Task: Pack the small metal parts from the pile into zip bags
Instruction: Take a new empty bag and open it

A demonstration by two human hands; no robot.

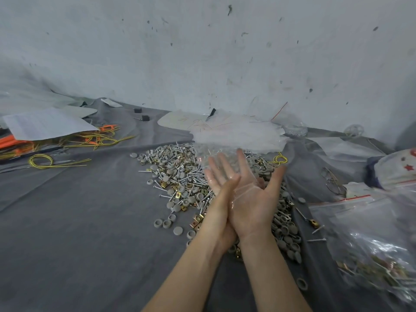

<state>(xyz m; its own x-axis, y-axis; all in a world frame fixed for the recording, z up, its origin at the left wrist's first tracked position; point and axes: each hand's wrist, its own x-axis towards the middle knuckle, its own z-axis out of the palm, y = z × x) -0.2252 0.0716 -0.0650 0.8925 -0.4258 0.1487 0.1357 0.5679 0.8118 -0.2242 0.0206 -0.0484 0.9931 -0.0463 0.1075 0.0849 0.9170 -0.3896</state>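
Note:
A pile of small metal parts (177, 176) (screws, brass clips, grey round caps) lies on a grey cloth (90, 221). Both my hands are held palm up above the pile's right half, side by side and touching. My left hand (215, 179) sits partly beneath my right hand (254, 199). All fingers are straight. A clear zip bag (213, 155) lies thin and glossy across both palms and reaches past the fingertips. I cannot tell whether it holds any parts.
A heap of empty clear bags (236, 131) lies behind the pile by the wall. Filled zip bags (371, 255) with red seals crowd the right edge. Yellow wire loops (45, 161), orange pieces and paper sheets (45, 124) lie at far left.

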